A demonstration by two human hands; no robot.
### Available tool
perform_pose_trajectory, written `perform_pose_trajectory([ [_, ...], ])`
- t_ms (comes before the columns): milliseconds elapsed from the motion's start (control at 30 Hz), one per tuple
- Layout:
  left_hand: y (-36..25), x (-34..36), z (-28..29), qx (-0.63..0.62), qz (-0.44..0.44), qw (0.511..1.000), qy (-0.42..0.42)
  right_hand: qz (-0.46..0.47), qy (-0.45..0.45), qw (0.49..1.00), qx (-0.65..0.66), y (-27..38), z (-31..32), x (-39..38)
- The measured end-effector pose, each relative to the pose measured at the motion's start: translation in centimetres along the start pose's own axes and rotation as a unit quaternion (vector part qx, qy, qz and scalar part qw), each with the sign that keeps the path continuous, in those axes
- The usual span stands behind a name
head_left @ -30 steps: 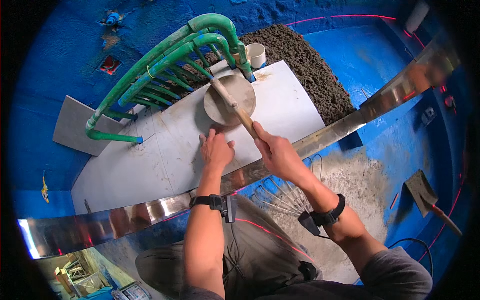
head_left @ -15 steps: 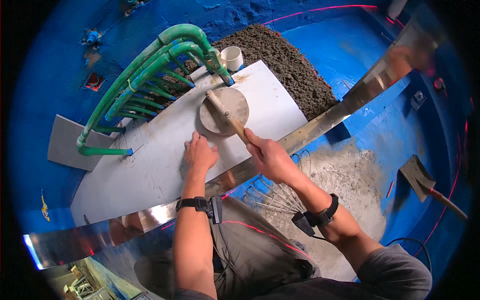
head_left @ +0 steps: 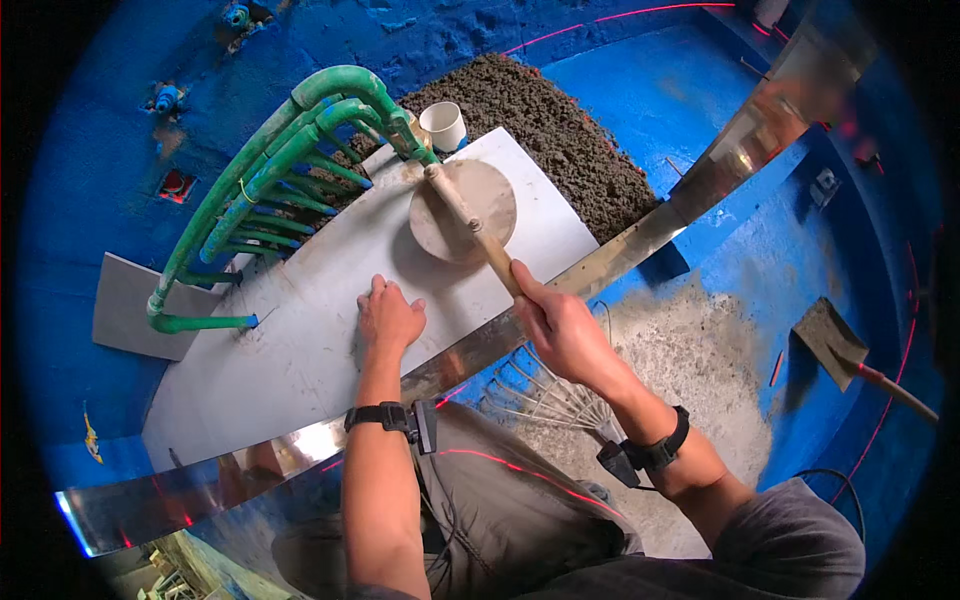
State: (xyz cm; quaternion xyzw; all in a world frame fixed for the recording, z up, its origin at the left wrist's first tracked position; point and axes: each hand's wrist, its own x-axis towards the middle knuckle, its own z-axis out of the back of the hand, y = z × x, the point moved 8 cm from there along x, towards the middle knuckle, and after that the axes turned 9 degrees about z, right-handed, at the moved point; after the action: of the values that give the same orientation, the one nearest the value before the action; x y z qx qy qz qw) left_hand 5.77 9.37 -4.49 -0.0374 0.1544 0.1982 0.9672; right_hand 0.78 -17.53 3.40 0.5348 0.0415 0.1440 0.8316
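My right hand is closed around the wooden handle of a mallet with a broad, round, grey head. The head is over a pale tile slab, casting a shadow on it, and appears slightly raised. My left hand rests on the slab to the left of the mallet, holding nothing, its fingers loosely bent and partly apart. A long shiny metal strip runs along the slab's near edge, beneath my right wrist side. Black straps circle both forearms.
Green pipes bend over the slab's far left edge. A white pipe end stands beside dark, crumbly mortar. A grey tile piece leans at left. A wire rake head and a shovel lie on the right.
The mallet head has risen off the slab and looks larger, its shadow now separated. My left hand stays on the slab. The whole view has shifted slightly.
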Motion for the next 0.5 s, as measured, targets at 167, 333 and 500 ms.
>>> perform_pose_trajectory([
  [167,-0.8,0.3,-0.1,-0.002,-0.011,1.000,-0.004,-0.024,-0.024,0.999,-0.015,-3.1,0.8,0.7],
  [333,-0.2,0.4,-0.3,0.005,0.009,1.000,0.006,-0.024,-0.030,0.999,-0.001,-1.1,1.9,0.0],
  [500,-0.7,0.3,-0.3,0.006,-0.005,1.000,-0.005,-0.054,-0.029,0.998,0.021,-3.7,2.0,2.5],
])
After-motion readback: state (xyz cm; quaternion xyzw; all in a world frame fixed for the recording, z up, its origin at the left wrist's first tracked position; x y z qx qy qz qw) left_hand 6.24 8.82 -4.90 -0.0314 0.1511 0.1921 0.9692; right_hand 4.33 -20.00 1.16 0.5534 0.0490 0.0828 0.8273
